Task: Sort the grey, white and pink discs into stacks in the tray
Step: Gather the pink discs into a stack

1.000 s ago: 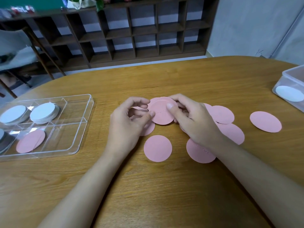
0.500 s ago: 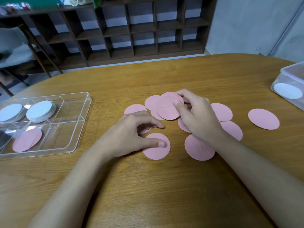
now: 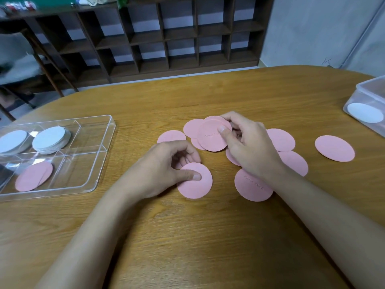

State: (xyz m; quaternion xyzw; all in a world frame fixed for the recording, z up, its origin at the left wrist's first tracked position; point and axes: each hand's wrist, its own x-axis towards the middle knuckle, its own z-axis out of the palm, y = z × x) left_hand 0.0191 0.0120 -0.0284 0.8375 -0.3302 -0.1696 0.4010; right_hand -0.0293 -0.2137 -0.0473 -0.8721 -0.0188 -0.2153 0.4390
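Several pink discs lie spread over the middle of the wooden table (image 3: 208, 236). My left hand (image 3: 164, 170) pinches the near pink disc (image 3: 196, 185), thumb on top and fingers curled at its far edge. My right hand (image 3: 248, 147) holds a small pile of pink discs (image 3: 210, 136) between thumb and fingers. One pink disc (image 3: 334, 148) lies apart on the right. The clear tray (image 3: 83, 163) at the left holds two white stacks (image 3: 51, 139) in its far compartments and pink discs (image 3: 33, 176) in a near one.
A clear plastic box (image 3: 368, 94) with a white disc (image 3: 364, 112) in it stands at the table's right edge. Beyond the table is a dark wooden shelf unit (image 3: 166, 38), with a chair (image 3: 18, 63) at the far left.
My left hand left the pile, moved toward me and took hold of the near pink disc. My right hand stays on the pile of pink discs.
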